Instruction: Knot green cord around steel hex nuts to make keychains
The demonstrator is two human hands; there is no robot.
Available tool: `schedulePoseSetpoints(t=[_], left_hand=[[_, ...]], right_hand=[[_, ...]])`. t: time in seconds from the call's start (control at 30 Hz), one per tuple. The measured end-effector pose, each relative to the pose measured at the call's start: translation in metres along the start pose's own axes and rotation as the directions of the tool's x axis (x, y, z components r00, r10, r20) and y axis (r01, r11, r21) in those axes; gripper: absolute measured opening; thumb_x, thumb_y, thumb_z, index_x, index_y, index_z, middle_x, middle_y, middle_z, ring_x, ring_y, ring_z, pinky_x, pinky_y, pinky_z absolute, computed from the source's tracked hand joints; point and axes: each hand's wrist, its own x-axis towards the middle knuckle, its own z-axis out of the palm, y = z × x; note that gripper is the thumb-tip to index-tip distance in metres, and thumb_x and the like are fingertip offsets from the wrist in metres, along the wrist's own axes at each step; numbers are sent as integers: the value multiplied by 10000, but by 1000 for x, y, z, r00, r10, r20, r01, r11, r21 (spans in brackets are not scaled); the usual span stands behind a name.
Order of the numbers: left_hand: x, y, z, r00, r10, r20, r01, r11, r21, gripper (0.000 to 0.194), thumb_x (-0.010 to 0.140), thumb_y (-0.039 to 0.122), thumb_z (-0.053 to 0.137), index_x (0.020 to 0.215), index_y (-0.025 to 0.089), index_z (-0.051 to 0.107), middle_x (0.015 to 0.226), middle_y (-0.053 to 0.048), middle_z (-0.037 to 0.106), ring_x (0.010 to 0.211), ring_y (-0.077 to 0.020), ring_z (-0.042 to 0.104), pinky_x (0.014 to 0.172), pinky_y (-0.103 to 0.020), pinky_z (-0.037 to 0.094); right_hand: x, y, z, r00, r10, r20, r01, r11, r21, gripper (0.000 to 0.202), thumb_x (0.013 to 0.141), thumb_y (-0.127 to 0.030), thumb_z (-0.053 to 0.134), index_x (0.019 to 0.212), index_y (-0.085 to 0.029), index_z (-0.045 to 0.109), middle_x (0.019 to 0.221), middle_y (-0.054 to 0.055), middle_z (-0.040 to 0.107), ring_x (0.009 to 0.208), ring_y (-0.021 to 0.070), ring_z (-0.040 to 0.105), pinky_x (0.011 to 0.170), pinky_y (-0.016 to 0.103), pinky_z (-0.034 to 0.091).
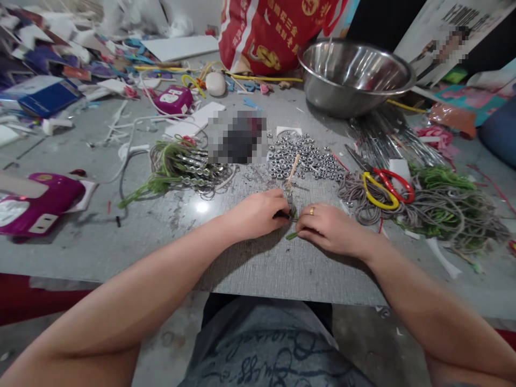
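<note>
My left hand [264, 211] and my right hand [328, 223] meet close together over the grey table, both with fingers pinched. Between them runs a short cord [292, 235] with a green end sticking out below the right fingertips. The rest of the cord is mostly hidden by my fingers. Just beyond the hands lies a small wooden stick [294, 169], at the near side of a spread of metal nuts [310, 156]. A gold ring is on my right hand.
Scissors [387, 188] with red and yellow handles rest on grey and green cords [439, 209] at right. Corded metal pieces [189, 166] lie left. A steel bowl [355, 80], red bag [266, 43] and purple power sockets [44, 204] stand around; scraps fill the back left.
</note>
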Motion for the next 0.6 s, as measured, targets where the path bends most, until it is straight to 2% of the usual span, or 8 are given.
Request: schedulePoseSetpoints(t=[0.07, 0.13, 0.23, 0.3, 0.4, 0.6], left_hand=[[0, 0, 0, 1000, 14, -6, -14, 1000, -11, 105, 783, 198, 558, 803, 167, 656, 771, -9, 555, 694, -119, 557, 634, -231, 424], [1, -1, -1, 999, 32, -9, -32, 999, -28, 85, 765, 178, 576, 791, 169, 657, 744, 0, 552, 673, -111, 549, 611, -218, 414], [1, -1, -2, 999, 33, -2, -33, 999, -15, 54, 750, 178, 595, 734, 160, 643, 704, 4, 549, 642, -111, 537, 579, -214, 397], [2, -2, -1, 1000, 28, 7, -28, 1000, 4, 68, 746, 183, 600, 694, 155, 634, 691, 3, 553, 632, -112, 535, 572, -217, 391], [3, -4, 0, 999, 41, 11, -41, 999, -15, 59, 744, 171, 600, 724, 169, 655, 703, 8, 579, 651, -112, 550, 589, -215, 393], [2, -4, -1, 999, 32, 21, -30, 997, -77, 93, 765, 205, 604, 793, 181, 690, 719, 2, 622, 675, -117, 576, 605, -220, 398]], right_hand=[[0, -1, -1, 999, 21, -40, -19, 999, 48, 195, 895, -244, 433, 804, -166, 588, 761, 44, 586, 721, 155, 520, 676, 292, 387], [1, -3, 0, 988, 82, -131, -65, 989, 130, 180, 897, -235, 425, 802, -172, 564, 765, 36, 576, 712, 144, 514, 661, 275, 390], [4, -6, 4, 933, 204, -297, -141, 965, 222, 145, 881, -225, 457, 777, -184, 549, 744, 20, 570, 698, 132, 514, 645, 255, 391], [8, -6, 9, 901, 253, -351, -177, 956, 235, 135, 870, -234, 481, 769, -187, 558, 732, 15, 575, 692, 130, 521, 637, 250, 390], [13, -4, 17, 897, 263, -354, -200, 958, 204, 142, 863, -232, 481, 774, -182, 579, 734, 18, 585, 687, 131, 533, 631, 250, 393], [13, 2, 23, 926, 198, -322, -184, 980, 74, 200, 870, -219, 456, 814, -158, 638, 763, 48, 621, 701, 146, 557, 642, 266, 400]])
